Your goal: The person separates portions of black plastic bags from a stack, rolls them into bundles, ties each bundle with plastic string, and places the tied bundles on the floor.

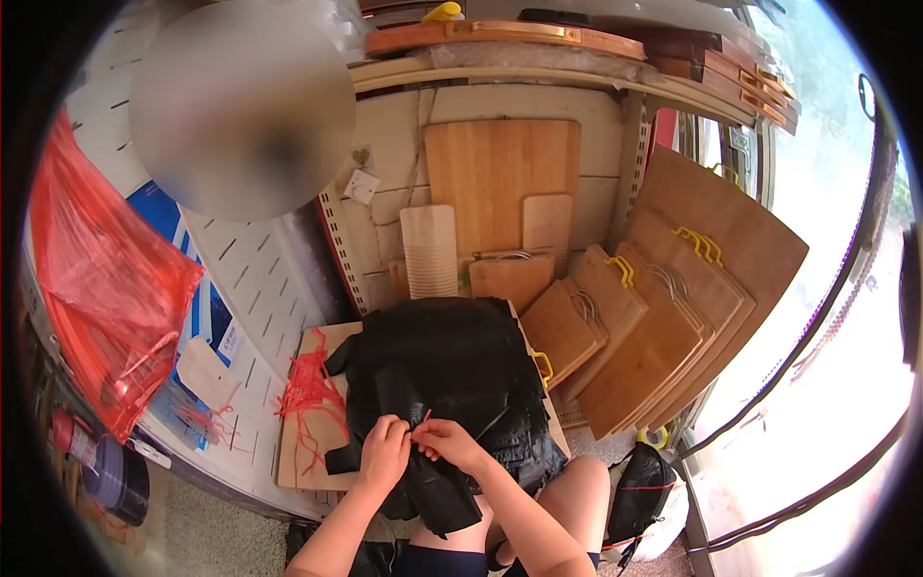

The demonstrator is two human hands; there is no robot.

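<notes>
My left hand point(385, 454) is closed on a gathered black plastic bag point(444, 498), whose lower part hangs over my lap. Close beside it, the fingers of my right hand point(448, 444) pinch a thin red string point(427, 416) at the gathered part; only a short end of it shows. Under and beyond both hands lies a thick pile of flat black plastic bags point(442, 351) with ragged edges. Left of the pile, a tangle of red strings point(312, 389) rests on a cardboard sheet point(288, 460).
Wooden cutting boards point(639, 370) lean at the right, several with yellow handles. A large board point(502, 163) and ribbed washboards stand behind. A red plastic bag point(111, 279) hangs at the left by a white slotted panel point(255, 274). A black bag point(642, 490) sits by my knee.
</notes>
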